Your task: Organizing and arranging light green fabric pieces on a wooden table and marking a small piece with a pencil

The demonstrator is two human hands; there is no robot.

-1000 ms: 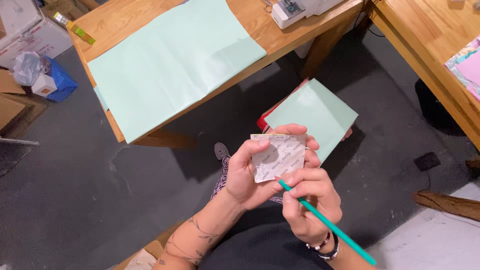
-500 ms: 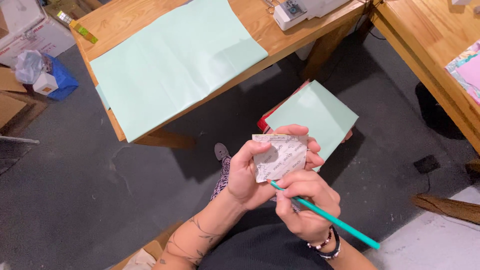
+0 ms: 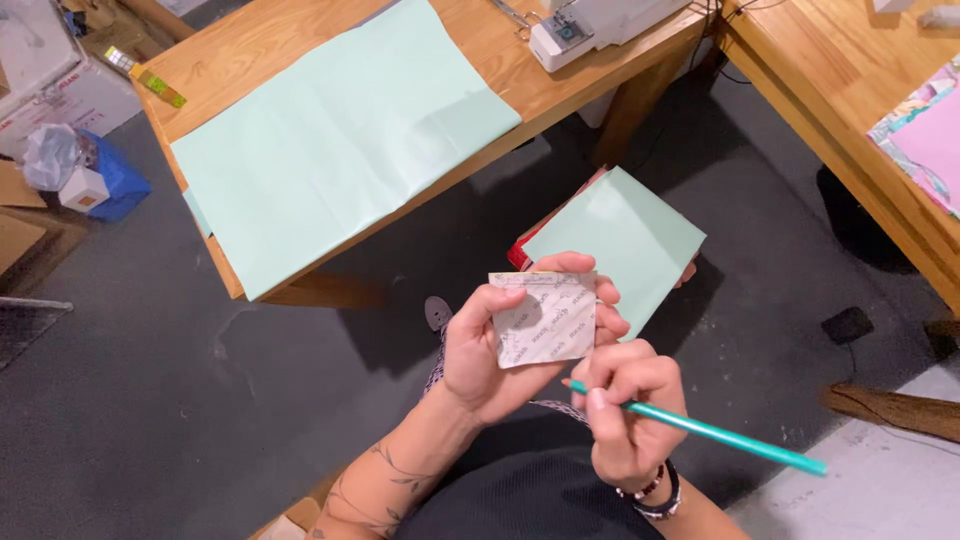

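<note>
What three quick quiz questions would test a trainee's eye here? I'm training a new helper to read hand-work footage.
1. Which hand holds the small whitish packet, and how?
2. True or false: the teal pencil lies on the wooden table.
3. What covers most of that table: A) a red cloth, B) a pale green sheet, C) newspapers?

Key
1. The left hand, thumb across the packet's front, fingers behind.
2. False: the right hand grips it, its tip just below the packet's lower edge.
3. B.
</note>
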